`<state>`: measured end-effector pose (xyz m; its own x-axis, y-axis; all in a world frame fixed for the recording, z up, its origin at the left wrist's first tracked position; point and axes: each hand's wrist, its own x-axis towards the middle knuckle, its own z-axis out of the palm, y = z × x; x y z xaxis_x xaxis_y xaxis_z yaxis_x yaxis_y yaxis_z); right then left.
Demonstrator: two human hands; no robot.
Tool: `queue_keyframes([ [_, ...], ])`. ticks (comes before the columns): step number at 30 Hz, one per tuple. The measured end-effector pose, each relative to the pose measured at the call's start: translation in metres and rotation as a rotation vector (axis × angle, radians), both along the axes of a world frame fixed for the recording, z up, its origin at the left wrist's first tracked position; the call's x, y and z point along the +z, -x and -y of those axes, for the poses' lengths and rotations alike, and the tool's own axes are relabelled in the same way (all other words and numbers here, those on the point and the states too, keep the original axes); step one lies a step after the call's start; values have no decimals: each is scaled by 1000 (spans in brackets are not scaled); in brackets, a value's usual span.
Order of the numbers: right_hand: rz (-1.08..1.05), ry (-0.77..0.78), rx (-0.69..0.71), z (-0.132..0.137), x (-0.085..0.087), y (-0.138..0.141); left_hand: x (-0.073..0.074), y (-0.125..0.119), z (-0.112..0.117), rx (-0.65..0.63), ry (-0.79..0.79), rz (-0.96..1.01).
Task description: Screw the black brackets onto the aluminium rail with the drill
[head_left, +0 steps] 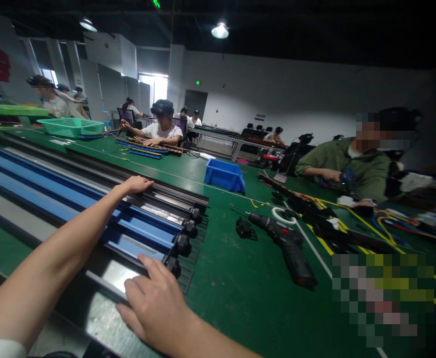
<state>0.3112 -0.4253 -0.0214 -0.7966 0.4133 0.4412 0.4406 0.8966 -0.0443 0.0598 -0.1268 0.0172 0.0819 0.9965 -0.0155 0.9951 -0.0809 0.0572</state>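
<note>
Several long metal rails lie side by side in front of me, blue ones nearer and dark ones farther off. My left hand reaches across them, its fingers bent over the dark rail at the far edge; the fingertips are partly hidden. At the near side, my right hand has its fingers apart, with the index fingertip touching the nearest blue rail close to its end. Black end fittings with slotted plates sit at the rails' right ends, just beyond my right fingertips.
A cordless drill lies on the green table, beside a loose black fitting and a white ring. Behind stand a blue bin and a green basket. A co-worker at right holds another drill; wires lie nearby.
</note>
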Motion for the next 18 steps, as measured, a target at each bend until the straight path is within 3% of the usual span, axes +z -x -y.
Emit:
queue_keyframes([
  [18, -15, 8, 18, 14, 2, 0, -7, 13, 10, -22, -8, -10],
])
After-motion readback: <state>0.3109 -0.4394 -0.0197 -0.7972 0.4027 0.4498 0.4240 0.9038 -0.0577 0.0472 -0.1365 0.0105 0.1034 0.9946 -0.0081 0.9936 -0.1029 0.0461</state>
